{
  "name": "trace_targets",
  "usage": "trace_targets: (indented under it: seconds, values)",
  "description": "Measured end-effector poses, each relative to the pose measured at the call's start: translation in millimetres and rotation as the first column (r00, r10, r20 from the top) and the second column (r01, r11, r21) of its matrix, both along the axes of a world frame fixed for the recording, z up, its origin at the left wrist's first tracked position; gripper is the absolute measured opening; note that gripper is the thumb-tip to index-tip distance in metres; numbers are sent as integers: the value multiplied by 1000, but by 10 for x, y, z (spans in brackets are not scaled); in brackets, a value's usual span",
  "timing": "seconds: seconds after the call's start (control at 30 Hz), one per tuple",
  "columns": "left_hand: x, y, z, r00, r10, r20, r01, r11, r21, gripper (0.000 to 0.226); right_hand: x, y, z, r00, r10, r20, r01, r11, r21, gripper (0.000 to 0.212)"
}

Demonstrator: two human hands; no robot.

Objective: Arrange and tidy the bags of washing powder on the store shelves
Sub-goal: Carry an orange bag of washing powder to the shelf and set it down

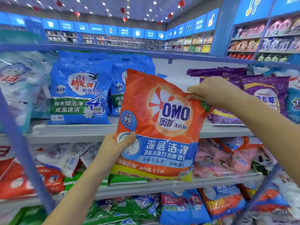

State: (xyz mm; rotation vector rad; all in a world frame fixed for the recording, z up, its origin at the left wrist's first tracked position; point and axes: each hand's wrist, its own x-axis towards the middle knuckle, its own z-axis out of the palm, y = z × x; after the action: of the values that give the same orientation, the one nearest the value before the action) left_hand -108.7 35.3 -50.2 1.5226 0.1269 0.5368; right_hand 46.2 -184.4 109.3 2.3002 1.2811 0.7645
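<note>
Orange OMO bag (159, 125) upright, tilted, before the shelves (73, 129).

Retail shop, laundry-goods aisle. Centre of frame: tiered shelves (73, 132) stocked in rows with branded washing powder, with blue bags (78, 88) at left, purple bags (266, 95) at right and an orange OMO bag (162, 119) in the middle foreground. Small stick-on label (97, 110) on the front of one blue bag. Upper background: wall shelving (194, 43) lined with bottles and packets, capped by a band of blue category signs (97, 29). Top of frame: red lanterns (122, 10) hung from a spot-lit ceiling (97, 7).
</note>
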Motion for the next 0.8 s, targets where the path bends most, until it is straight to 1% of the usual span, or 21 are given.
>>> trace_targets:
  seconds: [0.1,0.17,0.2,0.3,0.37,0.4,0.47,0.5,0.6,0.63,0.67,0.7,0.73,0.77,0.8]
  values:
    - [-143,177,17,998,56,1,-56,997,47,84,-49,196,12,994,85,68,-74,985,-153,55]
    - [-242,266,52,997,72,-7,-71,995,72,85,-65,330,26,987,130,99,-108,975,-195,54]
    - [-279,315,64,997,74,-14,-73,995,73,85,-64,397,41,981,160,106,-139,972,-188,55]
    - [-376,424,84,995,99,-29,-96,993,75,88,-12,561,79,957,276,83,-269,959,-89,63]
    - [-439,466,59,993,109,-41,-110,994,-7,94,-1,647,64,962,268,50,-269,963,26,64]
    - [-469,473,42,992,114,-46,-116,991,-61,96,17,682,47,958,286,7,-284,950,129,62]
    - [-527,472,3,992,110,-53,-117,984,-135,98,47,736,13,910,410,-62,-366,865,343,58]
    - [-544,466,-16,992,112,-61,-121,980,-155,100,68,772,5,882,465,-79,-397,822,409,56]
    - [-546,443,-59,986,144,-79,-158,967,-198,103,168,899,-9,856,516,-35,-448,773,449,47]
    - [-526,433,-63,985,159,-73,-171,961,-218,102,198,936,4,856,518,-7,-447,745,494,44]
    - [-508,412,-50,981,178,-72,-190,954,-230,100,247,960,10,858,513,2,-418,697,582,40]
    - [-486,399,-42,977,203,-70,-214,945,-247,96,289,968,-2,856,517,-33,-350,624,698,37]
    - [-469,401,-53,972,224,-63,-233,935,-266,88,325,957,-39,821,561,-106,-252,523,814,35]
    - [-458,405,-70,969,241,-58,-248,924,-291,80,339,928,-111,737,650,-187,-132,409,903,36]
    - [-453,416,-84,966,253,-55,-257,912,-320,78,320,898,-214,614,750,-244,-3,311,950,36]
